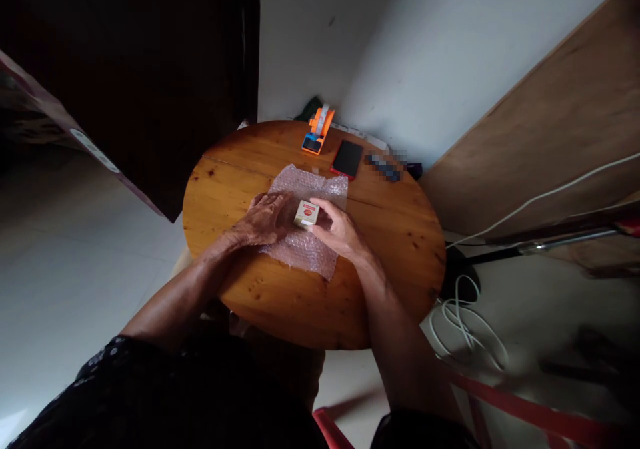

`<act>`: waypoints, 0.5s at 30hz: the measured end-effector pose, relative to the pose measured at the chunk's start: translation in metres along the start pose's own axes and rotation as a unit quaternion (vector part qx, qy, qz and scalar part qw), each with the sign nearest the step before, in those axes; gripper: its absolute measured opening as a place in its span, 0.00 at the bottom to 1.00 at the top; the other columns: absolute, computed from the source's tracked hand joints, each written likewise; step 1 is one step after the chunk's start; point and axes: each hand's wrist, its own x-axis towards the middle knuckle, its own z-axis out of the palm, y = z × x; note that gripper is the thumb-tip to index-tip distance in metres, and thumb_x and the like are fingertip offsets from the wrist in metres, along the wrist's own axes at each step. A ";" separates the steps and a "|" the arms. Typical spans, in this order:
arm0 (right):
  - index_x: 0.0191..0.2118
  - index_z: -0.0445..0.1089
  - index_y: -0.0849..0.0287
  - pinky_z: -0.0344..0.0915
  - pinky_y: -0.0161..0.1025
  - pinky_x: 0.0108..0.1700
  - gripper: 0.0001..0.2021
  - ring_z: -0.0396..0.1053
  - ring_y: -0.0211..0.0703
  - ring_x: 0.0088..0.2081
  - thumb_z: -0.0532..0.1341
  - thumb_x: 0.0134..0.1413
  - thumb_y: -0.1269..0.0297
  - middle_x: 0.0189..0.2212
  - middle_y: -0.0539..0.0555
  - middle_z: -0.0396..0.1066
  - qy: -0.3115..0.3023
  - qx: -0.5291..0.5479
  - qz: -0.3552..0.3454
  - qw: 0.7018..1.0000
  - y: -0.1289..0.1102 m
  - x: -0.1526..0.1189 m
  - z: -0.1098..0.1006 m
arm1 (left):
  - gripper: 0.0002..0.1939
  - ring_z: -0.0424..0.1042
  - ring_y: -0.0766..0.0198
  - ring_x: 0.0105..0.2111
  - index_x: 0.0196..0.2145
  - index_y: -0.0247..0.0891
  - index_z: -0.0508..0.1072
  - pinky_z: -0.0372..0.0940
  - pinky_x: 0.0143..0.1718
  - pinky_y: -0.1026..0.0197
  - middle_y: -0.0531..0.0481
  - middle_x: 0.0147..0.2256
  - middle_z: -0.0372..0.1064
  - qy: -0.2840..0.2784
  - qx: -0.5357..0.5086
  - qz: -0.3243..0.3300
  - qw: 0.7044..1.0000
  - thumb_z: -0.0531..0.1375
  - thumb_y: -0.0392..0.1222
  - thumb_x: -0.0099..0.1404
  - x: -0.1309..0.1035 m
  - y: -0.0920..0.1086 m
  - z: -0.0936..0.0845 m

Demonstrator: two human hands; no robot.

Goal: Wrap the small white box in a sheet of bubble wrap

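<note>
A small pale box (307, 214) with red print rests on a sheet of bubble wrap (315, 256), near its middle. My right hand (343, 230) has it between thumb and fingers from the right side. To the left of the box, my left hand (263, 220) lies flat on the wrap with its fingers stretched out, apart from the box. Both hands cover parts of the sheet's side edges.
The bubble wrap lies on a round wooden table (400, 256). Toward the back stand an orange tape dispenser (320, 129), a dark phone with a red edge (347, 158) and a blurred dark object (384, 166). White cable (465, 329) coils on the floor at right.
</note>
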 end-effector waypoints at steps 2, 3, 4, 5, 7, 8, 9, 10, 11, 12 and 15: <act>0.59 0.67 0.52 0.70 0.55 0.57 0.28 0.74 0.52 0.53 0.64 0.50 0.70 0.54 0.56 0.74 -0.001 0.005 0.003 1.000 0.000 0.001 0.002 | 0.41 0.53 0.45 0.68 0.67 0.32 0.55 0.46 0.71 0.44 0.35 0.66 0.57 -0.001 0.002 0.001 1.000 0.61 0.39 0.57 0.000 0.000 0.001; 0.59 0.67 0.52 0.70 0.54 0.56 0.28 0.74 0.52 0.52 0.64 0.50 0.69 0.54 0.56 0.75 -0.002 0.007 0.005 1.000 0.000 0.001 0.002 | 0.41 0.54 0.45 0.68 0.67 0.32 0.55 0.46 0.71 0.44 0.35 0.66 0.58 -0.002 0.002 0.003 1.000 0.61 0.39 0.57 0.000 0.000 0.001; 0.59 0.67 0.53 0.71 0.54 0.56 0.28 0.74 0.51 0.51 0.64 0.50 0.69 0.53 0.56 0.75 -0.004 0.010 0.007 1.000 -0.001 0.001 0.002 | 0.41 0.54 0.46 0.68 0.67 0.32 0.55 0.46 0.71 0.44 0.35 0.66 0.58 -0.001 0.002 0.005 1.000 0.61 0.39 0.57 0.000 -0.001 0.001; 0.59 0.67 0.53 0.71 0.54 0.56 0.28 0.74 0.51 0.51 0.64 0.50 0.69 0.53 0.56 0.75 -0.005 0.013 0.010 1.000 -0.002 0.001 0.001 | 0.41 0.54 0.45 0.67 0.67 0.32 0.55 0.46 0.71 0.43 0.35 0.65 0.59 0.001 0.001 0.007 1.000 0.61 0.38 0.57 0.000 -0.001 0.002; 0.58 0.67 0.54 0.70 0.54 0.56 0.27 0.74 0.51 0.51 0.64 0.49 0.69 0.53 0.56 0.75 -0.008 0.021 0.015 1.000 -0.003 0.001 0.001 | 0.40 0.55 0.45 0.67 0.67 0.32 0.56 0.46 0.70 0.42 0.35 0.65 0.59 0.008 -0.002 0.013 1.000 0.60 0.38 0.58 0.000 -0.002 0.003; 0.58 0.67 0.54 0.70 0.55 0.56 0.27 0.74 0.51 0.51 0.63 0.49 0.69 0.53 0.56 0.75 -0.009 0.025 0.017 1.000 -0.003 0.001 0.000 | 0.39 0.55 0.45 0.67 0.67 0.33 0.56 0.46 0.70 0.41 0.36 0.65 0.59 0.011 -0.004 0.018 1.000 0.60 0.38 0.58 0.000 -0.002 0.003; 0.58 0.67 0.54 0.70 0.55 0.56 0.28 0.74 0.52 0.51 0.63 0.49 0.69 0.53 0.57 0.75 -0.010 0.029 0.021 0.999 -0.003 0.001 0.000 | 0.39 0.55 0.45 0.67 0.66 0.34 0.57 0.47 0.70 0.41 0.36 0.65 0.59 0.014 -0.007 0.022 1.000 0.60 0.39 0.58 0.000 -0.003 0.003; 0.59 0.67 0.53 0.70 0.55 0.56 0.28 0.74 0.52 0.52 0.64 0.50 0.68 0.54 0.57 0.74 -0.013 0.032 0.024 0.999 -0.002 0.001 0.000 | 0.39 0.55 0.45 0.67 0.66 0.34 0.58 0.47 0.70 0.41 0.36 0.65 0.60 0.016 -0.009 0.024 1.000 0.61 0.39 0.58 0.000 -0.003 0.003; 0.59 0.66 0.53 0.70 0.56 0.56 0.29 0.73 0.53 0.52 0.64 0.49 0.67 0.54 0.57 0.74 -0.018 0.037 0.027 0.999 -0.002 0.001 -0.001 | 0.40 0.56 0.44 0.66 0.66 0.34 0.58 0.48 0.70 0.41 0.36 0.65 0.60 0.018 -0.013 0.022 1.000 0.61 0.39 0.57 0.000 -0.003 0.002; 0.60 0.66 0.53 0.69 0.56 0.56 0.30 0.73 0.53 0.53 0.65 0.49 0.66 0.55 0.58 0.73 -0.024 0.043 0.031 0.998 -0.001 0.001 -0.002 | 0.40 0.57 0.43 0.66 0.66 0.33 0.58 0.49 0.69 0.41 0.36 0.65 0.60 0.023 -0.018 0.018 0.999 0.61 0.39 0.57 0.001 -0.003 0.002; 0.62 0.64 0.54 0.68 0.57 0.57 0.33 0.72 0.55 0.54 0.68 0.48 0.59 0.55 0.60 0.73 -0.043 0.077 0.051 0.995 0.000 0.002 -0.008 | 0.37 0.60 0.44 0.64 0.64 0.31 0.62 0.54 0.67 0.43 0.35 0.63 0.62 0.062 -0.042 0.007 0.997 0.61 0.37 0.57 0.001 0.000 -0.003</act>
